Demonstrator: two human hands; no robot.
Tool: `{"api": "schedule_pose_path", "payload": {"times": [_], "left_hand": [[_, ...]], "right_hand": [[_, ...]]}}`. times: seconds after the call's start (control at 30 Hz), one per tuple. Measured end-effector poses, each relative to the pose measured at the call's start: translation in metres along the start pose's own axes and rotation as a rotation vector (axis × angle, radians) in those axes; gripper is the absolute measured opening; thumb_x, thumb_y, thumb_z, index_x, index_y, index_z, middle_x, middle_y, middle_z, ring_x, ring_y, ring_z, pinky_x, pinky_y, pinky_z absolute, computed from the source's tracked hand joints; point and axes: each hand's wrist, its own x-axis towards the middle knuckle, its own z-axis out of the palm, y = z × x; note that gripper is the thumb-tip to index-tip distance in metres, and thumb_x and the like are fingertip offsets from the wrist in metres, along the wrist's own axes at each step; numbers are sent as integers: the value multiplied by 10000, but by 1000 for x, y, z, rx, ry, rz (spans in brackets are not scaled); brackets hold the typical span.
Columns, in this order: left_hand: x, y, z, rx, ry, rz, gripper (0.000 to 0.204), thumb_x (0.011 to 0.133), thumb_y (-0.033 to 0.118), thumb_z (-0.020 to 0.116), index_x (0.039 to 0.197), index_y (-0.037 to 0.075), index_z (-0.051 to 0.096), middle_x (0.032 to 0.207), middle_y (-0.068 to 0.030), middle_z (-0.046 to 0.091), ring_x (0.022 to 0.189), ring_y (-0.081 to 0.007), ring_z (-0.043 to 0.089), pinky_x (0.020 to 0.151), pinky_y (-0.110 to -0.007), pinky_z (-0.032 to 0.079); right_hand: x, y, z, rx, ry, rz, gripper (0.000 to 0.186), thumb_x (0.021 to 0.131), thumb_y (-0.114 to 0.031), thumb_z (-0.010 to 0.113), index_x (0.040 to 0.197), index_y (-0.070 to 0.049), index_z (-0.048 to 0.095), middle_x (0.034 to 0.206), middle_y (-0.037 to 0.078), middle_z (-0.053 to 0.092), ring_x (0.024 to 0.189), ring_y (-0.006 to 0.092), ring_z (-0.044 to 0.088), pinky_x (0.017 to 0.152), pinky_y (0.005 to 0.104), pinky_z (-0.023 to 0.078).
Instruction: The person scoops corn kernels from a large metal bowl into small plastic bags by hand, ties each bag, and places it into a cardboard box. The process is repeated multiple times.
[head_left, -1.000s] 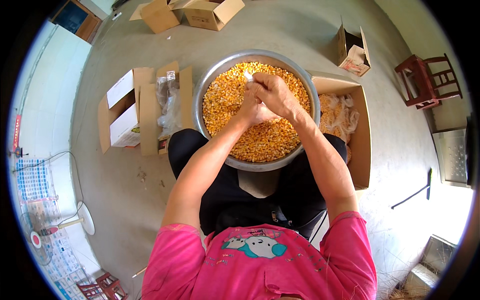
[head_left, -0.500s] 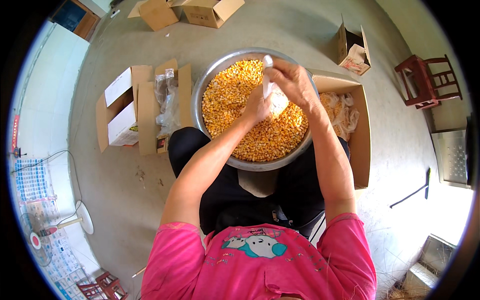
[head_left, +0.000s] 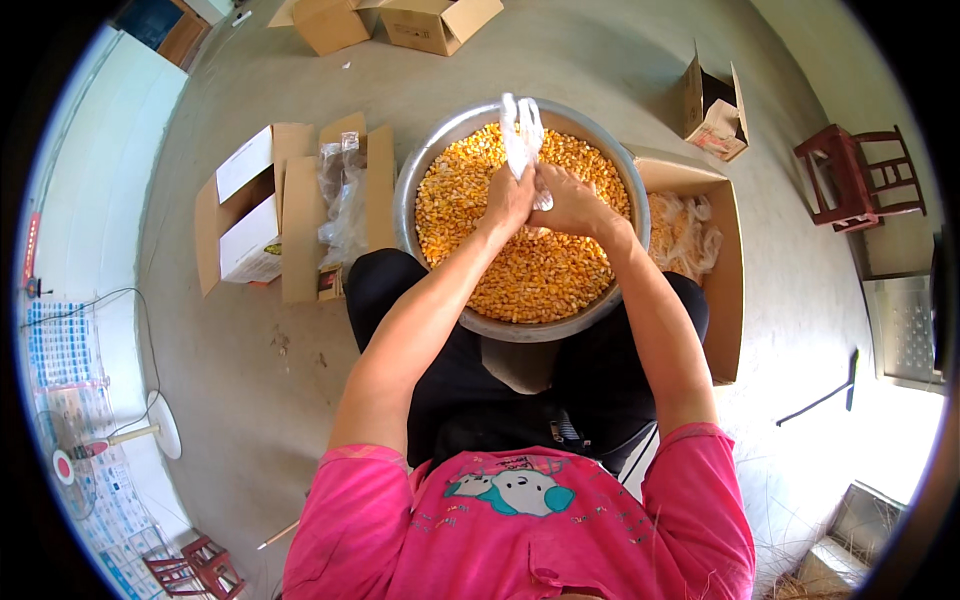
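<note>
A wide metal basin full of yellow corn kernels rests by my knees. Over the kernels, my left hand is closed round a clear plastic bag, whose loose top stands up beyond the fingers. My right hand presses against the left one, its fingers closed at the bag's gathered neck. A bit of plastic shows between the two hands. The lower part of the bag is hidden behind them, so its contents do not show.
Right of the basin, a cardboard box holds knotted bags. At left, an open box contains clear plastic bags. More cartons lie farther off. A red wooden chair stands at right, a fan at left.
The bag's top has gone from a tight twist to a loose upright tuft. My right hand has come down beside my left, and the filled part of the bag is no longer visible.
</note>
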Motion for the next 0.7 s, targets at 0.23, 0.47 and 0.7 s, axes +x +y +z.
{"api": "schedule_pose_path", "payload": {"times": [0.23,0.47,0.7], "left_hand": [[-5,8,3,595,213,462,188,847,140,591,935,-26,599,801,-204,636,770,-336,637,693,-456,491],[-7,19,-3,777,143,429,174,853,186,628,953,48,662,812,-155,667,706,-327,644,631,-417,506],[-14,45,-4,675,95,472,177,839,234,654,935,86,672,746,-122,667,657,-296,651,607,-408,505]], "right_hand": [[11,9,28,-12,3,64,680,719,-363,694,1272,-47,455,1341,161,465,1317,333,372,1047,552,291],[16,13,48,-27,75,-29,679,771,-348,678,1356,-123,417,1394,133,426,1358,324,298,1035,598,264],[25,29,59,7,-11,-120,642,831,-459,608,1367,-173,399,1417,138,383,1314,340,336,994,641,276]]}}
